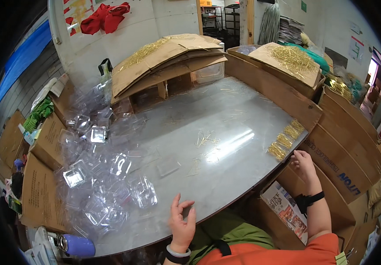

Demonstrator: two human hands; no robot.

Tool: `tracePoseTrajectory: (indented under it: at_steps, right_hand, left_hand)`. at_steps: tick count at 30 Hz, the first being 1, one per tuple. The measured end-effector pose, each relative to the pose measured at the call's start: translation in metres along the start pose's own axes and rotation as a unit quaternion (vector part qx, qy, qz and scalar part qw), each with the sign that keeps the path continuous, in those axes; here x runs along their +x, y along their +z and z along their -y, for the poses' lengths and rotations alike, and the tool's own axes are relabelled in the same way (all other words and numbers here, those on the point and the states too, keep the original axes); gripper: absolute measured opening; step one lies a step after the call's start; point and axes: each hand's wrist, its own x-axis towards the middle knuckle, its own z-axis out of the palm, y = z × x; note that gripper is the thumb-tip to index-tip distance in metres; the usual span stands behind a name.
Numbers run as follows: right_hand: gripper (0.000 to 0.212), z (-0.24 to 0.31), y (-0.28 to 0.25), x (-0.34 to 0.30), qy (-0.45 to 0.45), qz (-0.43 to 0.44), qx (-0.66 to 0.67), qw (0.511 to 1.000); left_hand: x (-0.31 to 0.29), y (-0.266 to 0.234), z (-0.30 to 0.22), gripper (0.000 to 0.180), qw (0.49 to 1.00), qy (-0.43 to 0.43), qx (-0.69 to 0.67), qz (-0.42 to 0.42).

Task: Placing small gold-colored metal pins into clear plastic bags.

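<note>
My left hand (181,224) hovers over the table's front edge, fingers apart and nothing in it. Just off the right edge of the table is my right hand (304,163), its fingers loosely bent, with no object visible in them. Closest to it is a row of small packs (284,140) filled with thin gold-coloured sticks, lined up along that edge. A few loose gold sticks (206,139) lie scattered on the grey metal tabletop (226,176). To the left spreads a heap of clear plastic boxes (106,190), some of them nested or tipped over.
A cardboard shelf (168,66) at the back carries more gold sticks, as does a cardboard box (283,62) at the back right. Beside the left front edge stands a purple bottle (78,245). Large cartons (336,154) crowd the right side; a printed box (283,207) sits below the table.
</note>
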Motion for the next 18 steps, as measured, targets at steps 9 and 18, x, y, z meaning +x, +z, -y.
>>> tracePoseTrajectory:
  at_steps: [9, 18]
  right_hand:
    - [0.026, 0.007, 0.011, 0.005, 0.048, 0.046, 0.015, 0.998]
    - [0.017, 0.026, 0.020, -0.008, 0.039, 0.077, 0.069, 0.994]
  left_hand:
    - [0.000, 0.001, -0.007, 0.060, 0.999, -0.026, -0.019, 0.006]
    - [0.001, 0.001, -0.005, 0.060, 1.000, -0.020, -0.008, 0.008]
